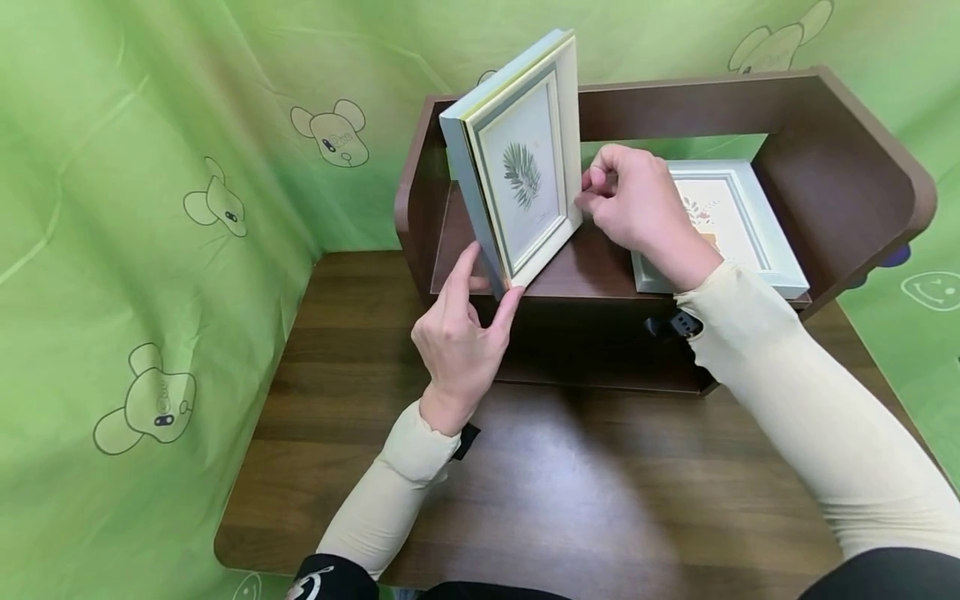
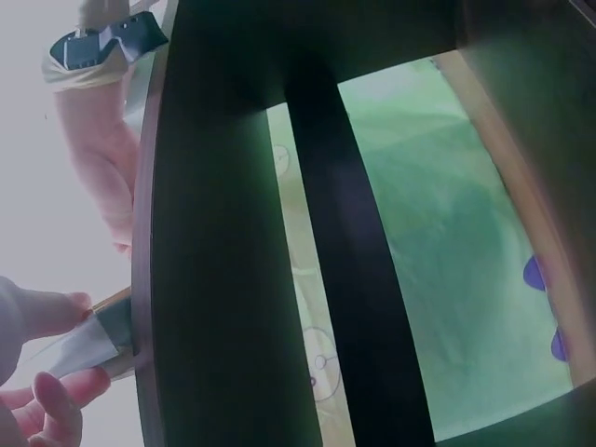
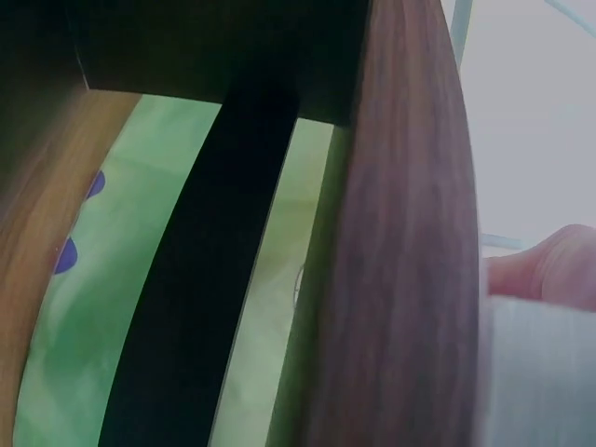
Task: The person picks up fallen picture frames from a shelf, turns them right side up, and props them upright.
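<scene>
A picture frame (image 1: 528, 167) with a cream front, pale blue side and green leaf print stands tilted on the upper shelf of a dark brown wooden unit (image 1: 570, 267). My left hand (image 1: 461, 337) grips its lower near corner, thumb in front and fingers at the side and back. At the frame's right edge, my right hand (image 1: 637, 200) pinches with bent thumb and index finger. Under the right forearm, a second pale blue picture frame (image 1: 750, 217) lies face up on the shelf, partly covered. In the left wrist view, the left fingers (image 2: 56, 312) hold the frame's corner beside the shelf edge.
The unit's raised side panel (image 1: 847, 158) rises at the right, with a back rail (image 1: 675, 108) behind. Below the shelf is a dark compartment (image 1: 592, 342). The unit stands on a brown wooden table (image 1: 360, 417). A green patterned curtain (image 1: 150, 250) hangs around it.
</scene>
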Available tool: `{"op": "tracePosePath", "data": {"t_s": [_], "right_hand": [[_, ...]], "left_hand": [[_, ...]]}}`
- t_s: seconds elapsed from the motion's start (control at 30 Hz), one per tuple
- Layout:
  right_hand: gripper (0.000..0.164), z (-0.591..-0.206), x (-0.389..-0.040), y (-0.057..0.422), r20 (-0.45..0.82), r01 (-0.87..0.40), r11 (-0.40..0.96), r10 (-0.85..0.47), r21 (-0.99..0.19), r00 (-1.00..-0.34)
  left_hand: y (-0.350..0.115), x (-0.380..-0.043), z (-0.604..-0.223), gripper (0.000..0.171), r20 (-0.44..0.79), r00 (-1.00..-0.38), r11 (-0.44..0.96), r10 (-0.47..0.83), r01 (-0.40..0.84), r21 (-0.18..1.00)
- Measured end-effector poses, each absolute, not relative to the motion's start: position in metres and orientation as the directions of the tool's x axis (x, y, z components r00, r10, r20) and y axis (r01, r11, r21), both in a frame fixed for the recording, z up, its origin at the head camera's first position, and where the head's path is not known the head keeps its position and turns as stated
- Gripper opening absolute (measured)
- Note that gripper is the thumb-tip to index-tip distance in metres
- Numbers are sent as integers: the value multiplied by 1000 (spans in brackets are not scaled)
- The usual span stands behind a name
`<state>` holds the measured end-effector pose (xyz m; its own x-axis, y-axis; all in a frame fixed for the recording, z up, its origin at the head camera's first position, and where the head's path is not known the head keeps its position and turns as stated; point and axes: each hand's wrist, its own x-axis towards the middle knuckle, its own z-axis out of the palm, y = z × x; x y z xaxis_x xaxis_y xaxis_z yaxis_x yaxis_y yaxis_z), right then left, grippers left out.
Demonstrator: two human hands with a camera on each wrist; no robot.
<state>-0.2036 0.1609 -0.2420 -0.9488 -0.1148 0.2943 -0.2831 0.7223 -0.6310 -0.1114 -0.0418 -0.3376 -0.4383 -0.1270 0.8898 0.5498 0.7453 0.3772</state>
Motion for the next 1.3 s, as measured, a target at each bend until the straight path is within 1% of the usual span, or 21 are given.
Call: {"op": "tracePosePath", "data": {"t_s": [0.2,0.47,0.67,1.3], "right_hand": [[24,-240,-213,160,262,-271,709,-126,-651,-957],[21,-239,-222,156,248,-285,707,-158,-648,-956],[20,-237,-222,154,223,-268,708,-159,-653,-962],[16,-237,-220,154,233,-291,730,-184,-618,-955]], "left_hand": [[-38,-113,-337,55,883,-451,724,-134,563,397],[-32,-113,-334,52,877,-463,702,-132,581,412],[-31,-113,-333,51,878,-462,708,-123,579,404],[-31,-113,-332,52,872,-473,707,-121,576,411]]}}
